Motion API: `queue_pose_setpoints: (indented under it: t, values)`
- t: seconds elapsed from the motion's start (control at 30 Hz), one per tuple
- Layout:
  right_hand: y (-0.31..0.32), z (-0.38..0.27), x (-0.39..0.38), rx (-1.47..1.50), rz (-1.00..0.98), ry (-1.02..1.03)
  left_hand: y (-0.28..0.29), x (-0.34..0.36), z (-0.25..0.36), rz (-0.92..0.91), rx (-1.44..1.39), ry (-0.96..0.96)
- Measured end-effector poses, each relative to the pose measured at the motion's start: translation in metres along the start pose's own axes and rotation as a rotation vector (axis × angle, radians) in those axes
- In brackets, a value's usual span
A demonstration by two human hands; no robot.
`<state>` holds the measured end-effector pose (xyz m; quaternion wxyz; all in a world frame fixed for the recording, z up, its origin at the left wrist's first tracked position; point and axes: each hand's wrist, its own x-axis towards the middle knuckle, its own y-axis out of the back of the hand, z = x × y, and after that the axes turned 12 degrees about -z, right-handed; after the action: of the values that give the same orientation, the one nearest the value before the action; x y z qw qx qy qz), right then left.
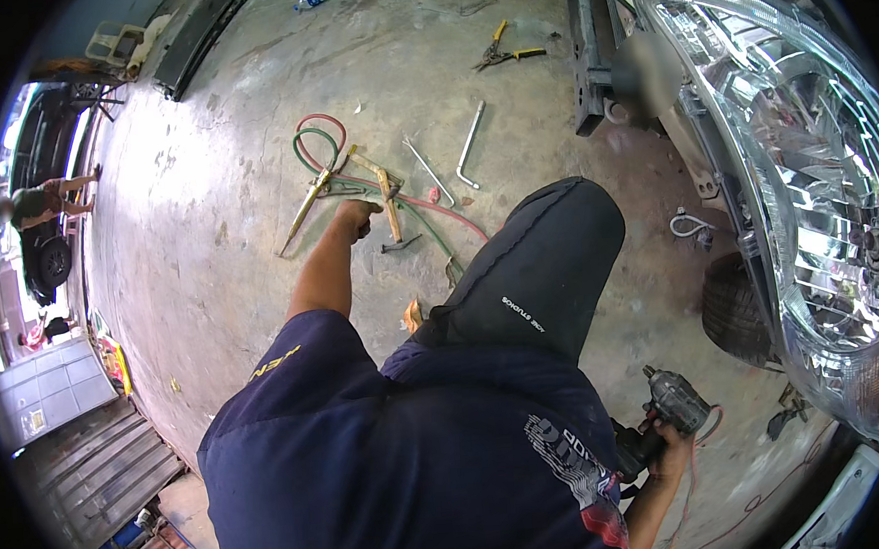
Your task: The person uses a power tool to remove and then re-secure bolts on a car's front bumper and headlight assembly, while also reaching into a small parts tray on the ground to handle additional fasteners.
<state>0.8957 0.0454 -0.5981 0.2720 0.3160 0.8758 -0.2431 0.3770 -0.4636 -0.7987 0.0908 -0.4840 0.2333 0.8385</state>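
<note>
My left hand (pixel 360 217) reaches down beside a wooden-handled hammer (pixel 392 207), fingers partly bent and apparently empty. Left of it lies a brass cutting torch (pixel 307 207) with red and green hoses (pixel 435 235). Two L-shaped metal wrenches (pixel 468 144) lie beyond them on the concrete floor. My right hand (pixel 672 436) grips a dark impact wrench (pixel 675 401) at the lower right, with a thin hose trailing from it.
A large headlight (pixel 802 176) and metal vehicle frame (pixel 594 97) border the right, above a tire (pixel 735 309). Yellow-handled snips (pixel 497 48) and a dark panel (pixel 194 49) lie farther off. Another person (pixel 43 204) is near a dark vehicle (pixel 47 146) at left.
</note>
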Motion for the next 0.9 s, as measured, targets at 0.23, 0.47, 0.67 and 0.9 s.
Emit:
queue_pose_setpoints:
  t: [0.23,0.47,0.67,0.9]
  values:
    - [-0.002,0.0,0.008,0.027,-0.031,0.021,-0.036,-0.079,0.048,-0.619,-0.311,-0.14]
    - [-0.02,-0.001,0.023,-0.052,-0.104,0.083,-0.146,-0.247,0.138,-1.189,-0.227,-0.287]
    - [0.015,0.037,0.018,-0.22,-0.11,0.095,-0.253,-0.304,0.129,-1.336,-0.251,-0.199]
    - [0.015,0.063,-0.012,-0.209,0.013,0.248,-0.32,-0.322,0.112,-1.204,-0.186,-0.146]
